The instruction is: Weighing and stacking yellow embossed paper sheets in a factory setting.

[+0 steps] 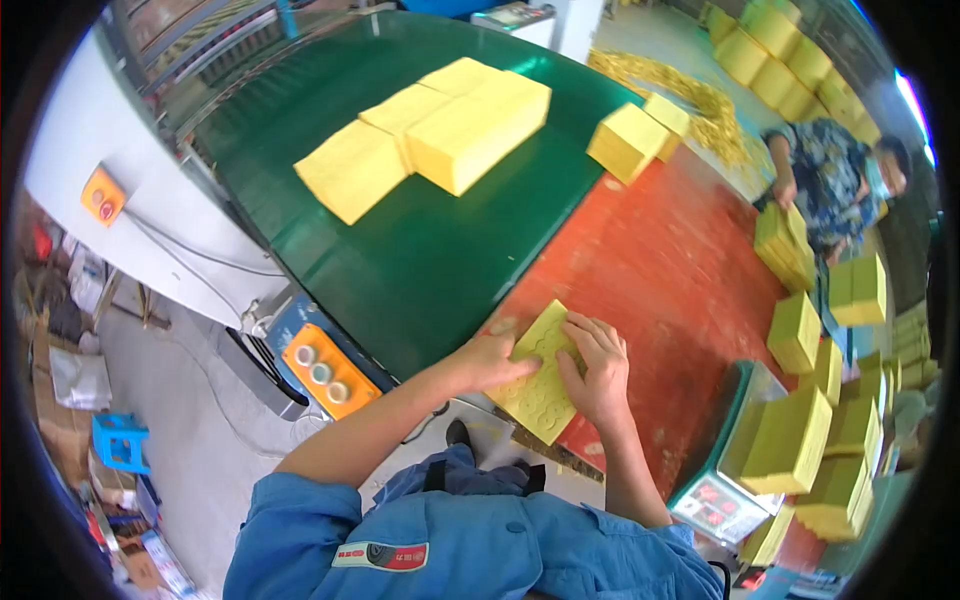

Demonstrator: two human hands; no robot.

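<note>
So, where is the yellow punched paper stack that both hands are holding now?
In the head view, the yellow punched paper stack lies at the lower centre, on the near edge of the red table, between the left hand and right hand.

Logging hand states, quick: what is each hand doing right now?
Left hand: fingers bent, pressing on the left edge of the flat yellow embossed paper stack.
Right hand: fingers curled over the same stack's right edge, gripping it.
</note>
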